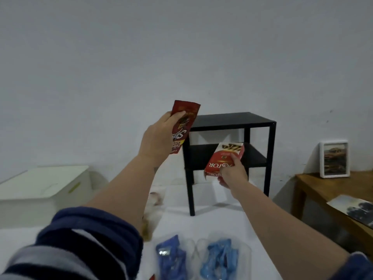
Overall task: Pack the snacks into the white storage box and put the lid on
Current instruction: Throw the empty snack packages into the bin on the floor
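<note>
My left hand (157, 140) is raised in front of me and holds a dark red snack packet (184, 118) upright. Lower and to the right, my right hand (233, 173) grips a red snack box (222, 156) in front of the black side table. The white storage box (43, 194) stands at the left on the white surface with its lid (40, 182) resting on top. Two clear bags of blue-wrapped snacks (171, 257) (220, 259) lie near the bottom edge. Another clear packet (155, 201) lies under my left forearm, partly hidden.
A black two-tier side table (232, 120) stands against the wall ahead. At the right is a wooden table (308, 184) with a white picture frame (334, 159) and a printed photo sheet (355, 209). A white cloth (218, 223) covers the surface below my arms.
</note>
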